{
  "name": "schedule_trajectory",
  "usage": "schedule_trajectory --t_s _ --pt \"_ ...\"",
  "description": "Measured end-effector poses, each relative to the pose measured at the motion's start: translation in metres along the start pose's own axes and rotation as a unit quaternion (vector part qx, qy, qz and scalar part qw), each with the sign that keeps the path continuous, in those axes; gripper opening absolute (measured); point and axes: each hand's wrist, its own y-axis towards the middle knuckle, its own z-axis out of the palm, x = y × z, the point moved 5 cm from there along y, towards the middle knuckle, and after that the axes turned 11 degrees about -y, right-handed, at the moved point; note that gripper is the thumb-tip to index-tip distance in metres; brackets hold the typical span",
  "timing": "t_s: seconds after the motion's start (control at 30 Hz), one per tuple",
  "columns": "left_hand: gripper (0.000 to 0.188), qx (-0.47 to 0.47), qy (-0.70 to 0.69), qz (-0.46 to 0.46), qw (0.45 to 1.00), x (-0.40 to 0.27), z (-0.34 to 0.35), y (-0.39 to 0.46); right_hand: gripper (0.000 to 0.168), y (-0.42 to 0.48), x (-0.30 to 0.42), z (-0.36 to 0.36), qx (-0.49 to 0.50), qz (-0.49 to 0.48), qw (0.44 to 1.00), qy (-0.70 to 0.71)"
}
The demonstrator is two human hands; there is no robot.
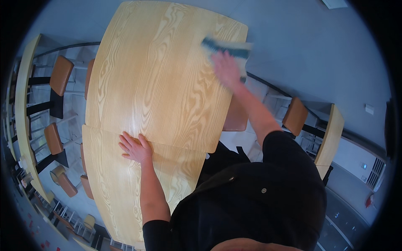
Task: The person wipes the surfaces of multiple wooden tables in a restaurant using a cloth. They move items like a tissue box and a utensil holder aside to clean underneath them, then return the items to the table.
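Observation:
Two wooden tabletops with pale grain meet end to end: the far tabletop (150,72) and the near tabletop (119,188). My right hand (226,69) lies on a cloth (240,51) with light and dark green bands at the far tabletop's right edge; both are blurred, and part of the cloth reaches past the edge. Whether the fingers grip the cloth or only press on it cannot be told. My left hand (136,148) rests palm down near the seam between the tabletops, fingers spread, with nothing in it and a ring on one finger.
A brown chair (236,114) stands close against the right side of the far tabletop. Further brown chairs (62,75) and a long table (25,109) are on the left. Another brown chair (295,116) and table (328,135) stand right. A grey wall (301,47) borders the far end.

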Motion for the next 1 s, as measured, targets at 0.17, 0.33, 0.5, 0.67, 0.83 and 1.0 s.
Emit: schedule_trajectory --t_s 0.17,0.33,0.5,0.67,0.83,1.0 --pt "0.076 0.018 -0.023 0.009 1.0 -0.002 0.002 -0.004 0.035 -0.201 0.126 -0.069 -0.014 -0.237 0.953 0.188" --pt "0.07 0.141 -0.193 0.004 0.971 0.031 -0.016 -0.014 0.036 -0.286 0.147 -0.097 0.04 -0.334 0.909 0.248" --pt "0.047 0.122 -0.48 0.044 0.868 0.066 -0.05 -0.137 0.034 -0.247 0.126 -0.155 0.242 -0.004 0.756 0.609" --pt "0.047 0.208 -0.615 -0.182 0.738 0.126 -0.087 -0.263 0.036 -0.187 0.163 -0.328 0.076 0.116 0.358 0.924" --pt "0.062 0.503 -0.717 -0.133 0.464 0.036 -0.13 -0.358 0.042 -0.205 0.199 -0.487 0.072 -0.304 -0.104 0.944" --pt "0.057 0.335 -0.893 -0.133 0.271 0.062 -0.236 -0.362 0.037 -0.163 0.337 -0.466 0.145 -0.05 -0.155 0.976"
